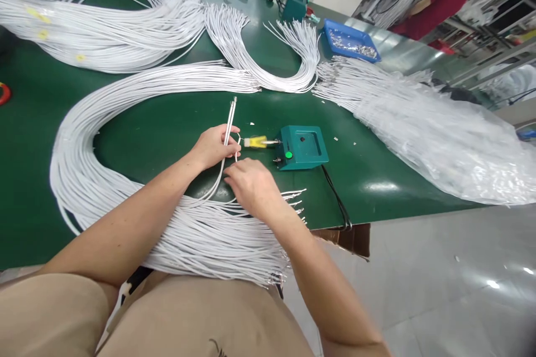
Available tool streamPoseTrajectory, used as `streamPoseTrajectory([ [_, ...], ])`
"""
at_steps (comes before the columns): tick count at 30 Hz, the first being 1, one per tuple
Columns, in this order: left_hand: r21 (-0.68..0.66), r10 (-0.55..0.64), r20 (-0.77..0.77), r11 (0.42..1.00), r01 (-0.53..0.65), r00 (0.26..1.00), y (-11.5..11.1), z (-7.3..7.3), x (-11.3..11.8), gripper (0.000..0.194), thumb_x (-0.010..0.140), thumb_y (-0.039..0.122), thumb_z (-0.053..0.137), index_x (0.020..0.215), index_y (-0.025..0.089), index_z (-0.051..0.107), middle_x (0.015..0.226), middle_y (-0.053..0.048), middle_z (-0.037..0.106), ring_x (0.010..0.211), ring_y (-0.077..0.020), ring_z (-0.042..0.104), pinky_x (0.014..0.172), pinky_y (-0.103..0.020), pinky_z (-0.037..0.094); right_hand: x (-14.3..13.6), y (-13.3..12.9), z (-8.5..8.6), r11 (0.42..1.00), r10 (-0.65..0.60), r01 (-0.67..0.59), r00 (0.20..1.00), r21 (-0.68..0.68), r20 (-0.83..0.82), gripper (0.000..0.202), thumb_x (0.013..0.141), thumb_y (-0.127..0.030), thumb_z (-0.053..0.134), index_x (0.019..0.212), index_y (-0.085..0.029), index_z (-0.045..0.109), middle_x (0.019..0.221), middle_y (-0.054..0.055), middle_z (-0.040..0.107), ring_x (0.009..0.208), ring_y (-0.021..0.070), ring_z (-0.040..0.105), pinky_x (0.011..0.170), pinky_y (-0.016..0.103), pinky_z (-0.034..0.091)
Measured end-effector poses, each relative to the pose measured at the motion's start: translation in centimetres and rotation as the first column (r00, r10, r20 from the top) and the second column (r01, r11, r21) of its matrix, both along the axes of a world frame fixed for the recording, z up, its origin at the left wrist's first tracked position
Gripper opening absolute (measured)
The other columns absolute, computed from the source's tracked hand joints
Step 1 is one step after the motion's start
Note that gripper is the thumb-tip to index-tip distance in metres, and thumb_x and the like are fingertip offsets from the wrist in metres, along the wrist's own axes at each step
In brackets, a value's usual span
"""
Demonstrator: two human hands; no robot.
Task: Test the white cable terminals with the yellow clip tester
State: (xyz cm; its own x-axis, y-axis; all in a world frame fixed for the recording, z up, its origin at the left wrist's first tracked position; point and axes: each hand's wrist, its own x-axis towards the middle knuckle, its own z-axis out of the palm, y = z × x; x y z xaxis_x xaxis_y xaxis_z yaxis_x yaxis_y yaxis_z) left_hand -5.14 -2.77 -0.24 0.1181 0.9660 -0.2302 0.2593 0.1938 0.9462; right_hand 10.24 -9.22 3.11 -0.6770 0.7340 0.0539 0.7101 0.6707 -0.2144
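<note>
Pinched in my left hand are a few white cables, their metal-tipped ends standing up above the fingers. Just below and right, my right hand has its fingers curled close to a cable end; whether it grips that cable is hard to see. Beside both hands sits a small teal device with a green button and a yellow-marked connector pointing at my fingertips. A thick bundle of white cables curves around on the left, its near ends lying under my forearms.
More white cable bundles lie at the back. A blue tray holds small metal parts. Plastic-wrapped cables cover the right side of the green table. A black cord hangs over the front edge. A person in red is farther back.
</note>
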Motion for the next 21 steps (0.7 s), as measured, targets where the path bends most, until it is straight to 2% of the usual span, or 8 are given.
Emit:
streamPoseTrajectory([
  [2,-0.035,0.004,0.093,0.999,-0.001,0.996,-0.2,0.8,0.1,0.046,0.067,0.020,0.074,0.112,0.015,0.065,0.072,-0.001,0.071,0.070,-0.0168,0.069,0.066,-0.027,0.054,-0.4,-1.2,-0.5,0.999,0.052,-0.052,0.997,-0.006,0.048,0.024,0.097,-0.022,0.046,0.087,-0.015,0.066,0.087,0.006,0.069,0.084,0.0213,0.059,0.077,0.035,0.038],
  [4,-0.067,0.020,0.181,0.998,-0.008,0.983,-0.5,1.4,0.2,0.038,0.071,0.026,0.074,0.106,0.015,0.068,0.074,-0.002,0.070,0.073,-0.0153,0.069,0.065,-0.024,0.052,-0.4,-2.1,-0.9,0.997,0.081,-0.082,0.993,0.001,0.087,0.022,0.096,-0.018,0.046,0.084,-0.015,0.064,0.083,0.006,0.067,0.081,0.0213,0.059,0.076,0.036,0.037],
  [9,-0.074,-0.009,0.276,0.997,0.030,0.961,-1.0,1.9,0.6,0.031,0.078,0.043,0.071,0.092,0.017,0.069,0.079,-0.003,0.068,0.074,-0.0112,0.065,0.059,-0.018,0.047,0.0,-3.3,-1.2,0.995,0.099,-0.098,0.986,-0.014,0.132,0.017,0.087,-0.006,0.049,0.082,-0.015,0.062,0.081,0.007,0.065,0.079,0.0221,0.058,0.078,0.036,0.039],
  [12,-0.054,-0.001,0.285,0.998,0.018,0.958,-1.1,2.0,0.8,0.030,0.073,0.044,0.076,0.081,0.016,0.068,0.075,-0.001,0.062,0.067,-0.0090,0.057,0.054,-0.017,0.043,0.2,-3.8,-1.3,0.997,0.076,-0.076,0.989,-0.006,0.127,0.018,0.087,-0.006,0.047,0.082,-0.015,0.063,0.081,0.007,0.064,0.080,0.0219,0.058,0.090,0.037,0.039],
  [14,-0.060,0.023,0.267,0.998,-0.007,0.964,-1.1,2.0,0.8,0.029,0.069,0.041,0.079,0.075,0.015,0.067,0.068,0.001,0.056,0.060,-0.0076,0.051,0.052,-0.018,0.040,0.3,-4.4,-1.5,0.998,0.053,-0.054,0.991,0.011,0.124,0.020,0.088,-0.007,0.046,0.082,-0.015,0.063,0.082,0.007,0.064,0.082,0.0216,0.058,0.102,0.040,0.035],
  [16,-0.071,0.011,0.241,0.997,0.007,0.971,-1.1,2.1,0.8,0.028,0.068,0.039,0.080,0.074,0.015,0.068,0.064,0.002,0.052,0.056,-0.0068,0.046,0.051,-0.019,0.037,0.2,-5.3,-1.6,0.999,0.027,-0.029,0.992,0.018,0.126,0.020,0.088,-0.007,0.045,0.082,-0.014,0.063,0.083,0.008,0.064,0.084,0.0223,0.059,0.105,0.043,0.033],
  [19,-0.050,-0.061,0.266,0.996,0.077,0.962,-1.2,2.1,0.7,0.029,0.075,0.043,0.075,0.080,0.015,0.072,0.066,0.001,0.053,0.057,-0.0082,0.048,0.054,-0.022,0.038,0.1,-6.9,-1.4,0.998,-0.027,0.035,0.991,-0.059,0.129,0.018,0.086,-0.008,0.046,0.084,-0.015,0.063,0.082,0.009,0.064,0.081,0.0231,0.060,0.087,0.039,0.042],
  [21,-0.013,-0.099,0.351,0.994,0.110,0.931,-1.4,2.1,0.7,0.033,0.081,0.048,0.068,0.087,0.016,0.075,0.074,-0.002,0.056,0.065,-0.0102,0.051,0.061,-0.024,0.041,0.3,-7.1,-0.7,0.980,-0.070,0.091,0.990,-0.175,0.122,0.018,0.087,-0.011,0.046,0.085,-0.016,0.064,0.083,0.009,0.066,0.077,0.0222,0.061,0.072,0.035,0.043],
])
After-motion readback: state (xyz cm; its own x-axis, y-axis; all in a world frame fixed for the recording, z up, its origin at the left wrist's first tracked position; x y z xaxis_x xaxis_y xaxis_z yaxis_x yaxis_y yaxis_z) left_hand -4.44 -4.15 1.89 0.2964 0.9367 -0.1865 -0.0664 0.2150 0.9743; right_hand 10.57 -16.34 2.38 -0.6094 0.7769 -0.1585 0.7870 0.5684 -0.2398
